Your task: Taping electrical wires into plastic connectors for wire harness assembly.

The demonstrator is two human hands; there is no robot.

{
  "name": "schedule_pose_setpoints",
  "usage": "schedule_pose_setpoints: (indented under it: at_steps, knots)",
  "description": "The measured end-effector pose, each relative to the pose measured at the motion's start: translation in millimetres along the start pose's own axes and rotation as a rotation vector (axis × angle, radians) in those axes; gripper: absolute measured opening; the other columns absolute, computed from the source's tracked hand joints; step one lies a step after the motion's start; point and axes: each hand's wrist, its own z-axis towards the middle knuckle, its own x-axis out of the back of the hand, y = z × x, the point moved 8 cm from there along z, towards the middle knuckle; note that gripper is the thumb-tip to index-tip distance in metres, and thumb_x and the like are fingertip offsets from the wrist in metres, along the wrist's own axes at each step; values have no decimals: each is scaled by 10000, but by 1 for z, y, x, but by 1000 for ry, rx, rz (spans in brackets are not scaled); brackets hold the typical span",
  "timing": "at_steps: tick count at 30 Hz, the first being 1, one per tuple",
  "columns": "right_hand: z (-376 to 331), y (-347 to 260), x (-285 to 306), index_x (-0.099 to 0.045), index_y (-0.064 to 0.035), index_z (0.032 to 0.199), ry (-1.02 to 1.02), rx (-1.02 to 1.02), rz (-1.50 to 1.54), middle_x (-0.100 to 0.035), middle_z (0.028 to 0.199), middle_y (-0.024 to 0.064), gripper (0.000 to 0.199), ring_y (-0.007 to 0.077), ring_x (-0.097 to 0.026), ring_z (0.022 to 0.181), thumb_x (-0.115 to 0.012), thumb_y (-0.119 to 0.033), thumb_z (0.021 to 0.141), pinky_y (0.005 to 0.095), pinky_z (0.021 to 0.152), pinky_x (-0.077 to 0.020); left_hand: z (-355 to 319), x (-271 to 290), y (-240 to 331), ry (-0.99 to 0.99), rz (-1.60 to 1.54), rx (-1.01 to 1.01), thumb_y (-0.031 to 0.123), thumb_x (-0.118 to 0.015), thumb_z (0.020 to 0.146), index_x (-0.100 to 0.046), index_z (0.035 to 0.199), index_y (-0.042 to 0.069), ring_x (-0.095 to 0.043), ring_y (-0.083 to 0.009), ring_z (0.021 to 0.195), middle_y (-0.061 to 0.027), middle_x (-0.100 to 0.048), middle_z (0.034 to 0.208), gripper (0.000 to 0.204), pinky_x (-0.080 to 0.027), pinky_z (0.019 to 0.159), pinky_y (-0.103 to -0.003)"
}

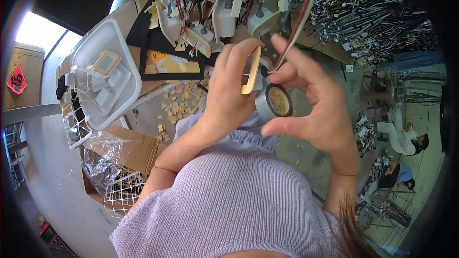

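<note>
My left hand (227, 86) is closed on a white plastic housing (258, 82) with a tan-yellow rim, tilted in front of my chest. From a dark fitting on that housing a bundle of red, brown and white wires (300, 19) runs up and away. A roll of grey tape (274, 102) hangs against the housing, just below the fitting. Around the roll, my right hand (318, 98) is spread, its thumb apart below and its index finger raised beside the wires. Its other fingers are bent close to the wires and the roll; whether they touch is unclear.
More white housings (224, 21) with wires crowd the far bench edge. To the left stand a white plastic basket (136, 62) and a cardboard box (129, 148) with clear wrap. Tan scraps (177, 107) litter the floor. Wire bundles (363, 14) fill the far right; two people sit beyond.
</note>
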Motion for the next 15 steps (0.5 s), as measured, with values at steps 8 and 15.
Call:
schedule_pose_setpoints:
  at_steps: [8, 15]
  knots:
    - [34, 18, 28, -469, -22, 1342, -187, -18, -6, -490, 1374, 81, 674, 161, -477, 1220, -730, -236, 758, 290, 943, -387, -39, -59, 3, -930, -1453, 679, 32, -612, 592, -518, 1170, -76, -599, -212, 759, -139, -600, 865, 596, -431, 513, -245]
    - [52, -6, -7, -572, 19, 1240, -664, 575, 153, -512, 1280, 196, 544, 298, -533, 1148, -745, -241, 795, 371, 946, -435, -66, -65, 33, -1421, -1739, 709, 101, -655, 592, -491, 1145, -144, -592, -223, 684, -180, -572, 784, 627, -372, 401, -217]
